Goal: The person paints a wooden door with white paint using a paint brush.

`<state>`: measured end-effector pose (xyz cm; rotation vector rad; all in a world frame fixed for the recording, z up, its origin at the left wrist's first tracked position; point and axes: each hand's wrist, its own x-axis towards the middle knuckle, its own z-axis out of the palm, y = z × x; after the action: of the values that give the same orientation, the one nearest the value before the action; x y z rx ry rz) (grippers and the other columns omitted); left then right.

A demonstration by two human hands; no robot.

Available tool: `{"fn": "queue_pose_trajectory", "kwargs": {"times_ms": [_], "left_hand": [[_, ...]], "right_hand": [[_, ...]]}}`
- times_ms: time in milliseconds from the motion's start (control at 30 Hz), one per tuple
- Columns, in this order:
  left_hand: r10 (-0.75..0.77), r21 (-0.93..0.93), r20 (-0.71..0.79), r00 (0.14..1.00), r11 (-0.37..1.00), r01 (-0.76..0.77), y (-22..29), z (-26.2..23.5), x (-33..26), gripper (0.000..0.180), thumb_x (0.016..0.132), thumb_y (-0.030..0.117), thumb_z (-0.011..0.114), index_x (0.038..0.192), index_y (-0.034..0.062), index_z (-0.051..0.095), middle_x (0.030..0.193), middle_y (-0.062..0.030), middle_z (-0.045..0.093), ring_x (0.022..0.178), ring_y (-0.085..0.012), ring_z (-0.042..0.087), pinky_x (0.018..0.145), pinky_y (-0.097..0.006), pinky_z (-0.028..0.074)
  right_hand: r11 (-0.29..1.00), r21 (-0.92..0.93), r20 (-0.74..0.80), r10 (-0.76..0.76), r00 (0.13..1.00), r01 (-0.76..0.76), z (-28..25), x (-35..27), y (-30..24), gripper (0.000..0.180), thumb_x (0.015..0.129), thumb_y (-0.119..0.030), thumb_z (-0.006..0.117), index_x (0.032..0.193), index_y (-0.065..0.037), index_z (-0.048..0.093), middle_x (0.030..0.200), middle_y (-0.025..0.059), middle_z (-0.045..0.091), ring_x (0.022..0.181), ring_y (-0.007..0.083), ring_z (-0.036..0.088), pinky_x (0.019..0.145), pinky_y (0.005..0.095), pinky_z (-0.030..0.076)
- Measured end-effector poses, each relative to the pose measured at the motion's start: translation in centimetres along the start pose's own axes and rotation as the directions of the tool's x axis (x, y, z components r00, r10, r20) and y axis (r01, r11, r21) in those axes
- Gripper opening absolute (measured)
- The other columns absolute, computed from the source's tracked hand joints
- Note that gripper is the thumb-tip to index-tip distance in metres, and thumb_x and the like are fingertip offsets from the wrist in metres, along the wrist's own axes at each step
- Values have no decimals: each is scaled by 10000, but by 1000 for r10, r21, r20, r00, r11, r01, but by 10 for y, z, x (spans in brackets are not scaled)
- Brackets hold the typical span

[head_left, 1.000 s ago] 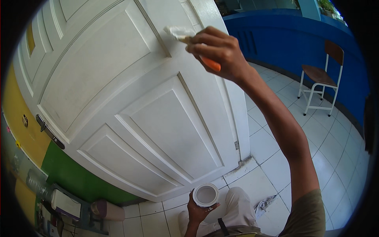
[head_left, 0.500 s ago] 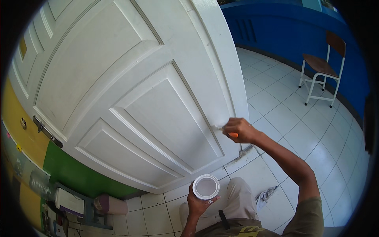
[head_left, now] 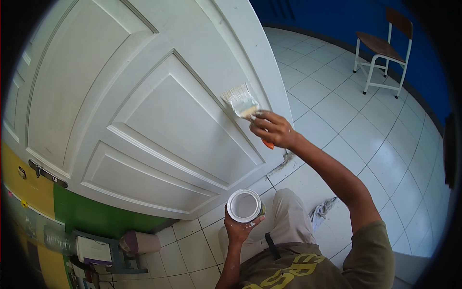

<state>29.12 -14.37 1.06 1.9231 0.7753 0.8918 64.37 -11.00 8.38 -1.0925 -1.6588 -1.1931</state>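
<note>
My right hand (head_left: 274, 129) grips a wide paintbrush (head_left: 244, 102) with an orange-ended handle. White paint coats its bristles and metal band, and the brush is raised by the right part of a white panelled door (head_left: 178, 115); whether the bristles touch the door I cannot tell. Down at my lap, my left hand (head_left: 239, 227) is wrapped round an open paint can (head_left: 244, 206) with whitish paint inside. The can's mouth faces up. Paint smears mark the fingers of that hand.
A crumpled rag (head_left: 321, 212) lies on the tiled floor (head_left: 332, 139) beside my knee. At the back right stands a chair (head_left: 381, 48) near a blue wall (head_left: 332, 19). A lidded bin (head_left: 139, 242) is at lower left. The door carries a metal lock handle (head_left: 47, 173).
My right hand has moved up and left, and the brush has turned so its broad face shows. The view has shifted; my left hand still holds the can.
</note>
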Motion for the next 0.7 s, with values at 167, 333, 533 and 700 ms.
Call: {"fn": "queue_pose_trajectory", "kwargs": {"times_ms": [167,333,533,700], "left_hand": [[-90,-24,-8,996,996,89,-15,-10,-13,933,587,200,1062,1335,-25,551,1229,-137,707,1109,-247,695,986,-389,565],[-109,-5,-10,994,994,109,-29,-16,-27,936,588,212,1064,1334,-27,553,1238,-140,704,1101,-245,690,987,-383,561],[-183,-2,1,983,983,183,-48,-23,-50,927,601,224,1058,1333,-22,546,1241,-140,699,1108,-245,687,982,-384,561],[-141,1,21,990,990,141,-46,-13,-63,820,642,136,1023,1319,-22,589,1225,-122,707,1114,-222,692,989,-365,566]], "right_hand": [[845,207,448,366,815,-494,-22,-141,-68,185,751,-20,787,919,-61,720,1034,81,744,982,269,712,810,368,611],[-4,341,34,999,9,-940,-70,-218,-123,94,820,2,809,908,0,775,902,90,774,797,194,725,746,337,576],[-415,850,100,733,-673,-325,-137,-252,-151,250,903,-72,781,1094,61,689,1029,159,732,881,273,745,811,387,655],[-495,868,403,669,-624,30,-147,-207,-184,246,958,-122,722,1126,54,685,1094,150,712,1006,279,699,852,374,634]]}}
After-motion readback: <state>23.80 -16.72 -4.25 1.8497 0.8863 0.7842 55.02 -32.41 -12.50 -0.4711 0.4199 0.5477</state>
